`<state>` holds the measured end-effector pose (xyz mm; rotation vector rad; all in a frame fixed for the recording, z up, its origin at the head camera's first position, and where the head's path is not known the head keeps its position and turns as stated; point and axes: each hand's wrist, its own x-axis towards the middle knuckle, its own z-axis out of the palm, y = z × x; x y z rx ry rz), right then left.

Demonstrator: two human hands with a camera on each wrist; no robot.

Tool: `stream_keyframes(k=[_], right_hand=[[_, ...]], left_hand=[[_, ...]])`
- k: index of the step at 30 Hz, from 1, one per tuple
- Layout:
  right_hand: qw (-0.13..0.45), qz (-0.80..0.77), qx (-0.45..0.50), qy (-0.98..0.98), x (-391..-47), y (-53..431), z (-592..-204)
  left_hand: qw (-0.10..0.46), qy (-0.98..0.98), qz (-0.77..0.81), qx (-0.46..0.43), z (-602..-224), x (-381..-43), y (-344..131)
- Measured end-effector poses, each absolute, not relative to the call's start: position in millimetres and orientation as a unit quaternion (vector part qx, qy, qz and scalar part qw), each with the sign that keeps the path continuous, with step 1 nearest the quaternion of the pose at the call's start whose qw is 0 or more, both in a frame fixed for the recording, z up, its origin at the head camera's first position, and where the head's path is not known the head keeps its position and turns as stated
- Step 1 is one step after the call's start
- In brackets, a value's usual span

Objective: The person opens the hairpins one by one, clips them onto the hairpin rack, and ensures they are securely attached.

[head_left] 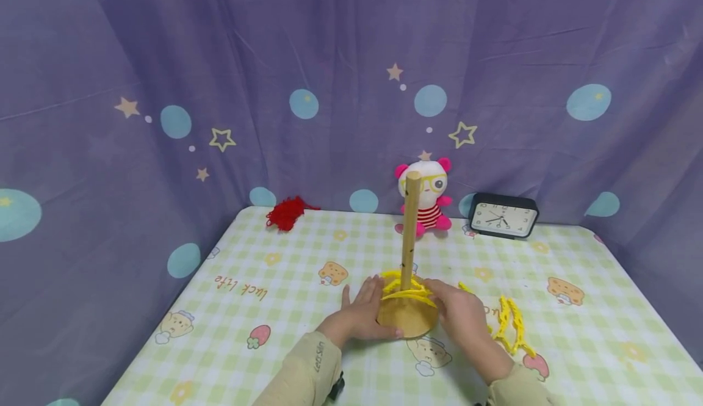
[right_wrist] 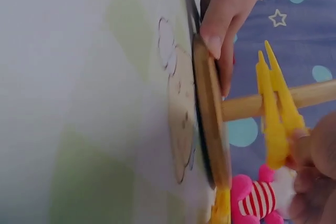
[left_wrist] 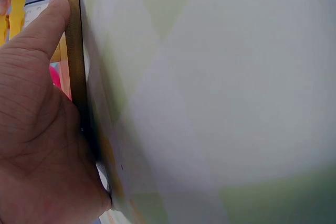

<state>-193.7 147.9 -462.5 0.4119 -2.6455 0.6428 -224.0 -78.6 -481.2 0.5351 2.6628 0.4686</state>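
Note:
A wooden stand has a round base (head_left: 408,322) and an upright post (head_left: 409,229). My left hand (head_left: 359,315) holds the left side of the base, its thumb along the near rim. Two thin yellow plastic hoops (head_left: 409,297) lie about the foot of the post, slightly above the base. My right hand (head_left: 464,311) pinches them at their right side. In the right wrist view the hoops (right_wrist: 273,124) cross in front of the post, edge-on, so their full outline is hidden. More yellow hoops (head_left: 518,326) lie on the table right of my right hand.
A panda plush toy (head_left: 429,207) sits behind the post. To its right stands a black-framed clock (head_left: 504,215). A red yarn bundle (head_left: 287,213) lies at the back left. Below is a checkered tablecloth (head_left: 241,345); a purple curtain (head_left: 340,52) hangs behind.

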Motion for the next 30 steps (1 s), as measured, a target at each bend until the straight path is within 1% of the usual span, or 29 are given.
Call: stream_keyframes(k=[4,7,12,19,27,30], right_hand=[[0.137,0.238,0.140,-0.951,-191.9,147.4,-461.2],[0.110,0.251,0.139,-0.952,-189.6,151.1,-461.3],[0.107,0.263,0.136,-0.949,-181.7,164.7,-459.6],[0.126,0.257,0.142,-0.947,-175.1,190.1,-456.1],[0.074,0.248,0.091,-0.962,-165.6,222.3,-450.8],[0.064,0.240,0.074,-0.966,-161.9,233.3,-451.2]], left_hand=[[0.198,0.947,0.171,0.188,-477.8,-222.2,-78.7],[0.195,0.948,0.170,0.187,-481.7,-223.2,-79.1],[0.191,0.945,0.181,0.194,-491.3,-226.7,-79.5],[0.190,0.948,0.180,0.183,-499.4,-230.4,-79.7],[0.187,0.948,0.179,0.185,-496.8,-230.6,-79.7],[0.185,0.948,0.179,0.185,-497.5,-230.7,-79.7]])
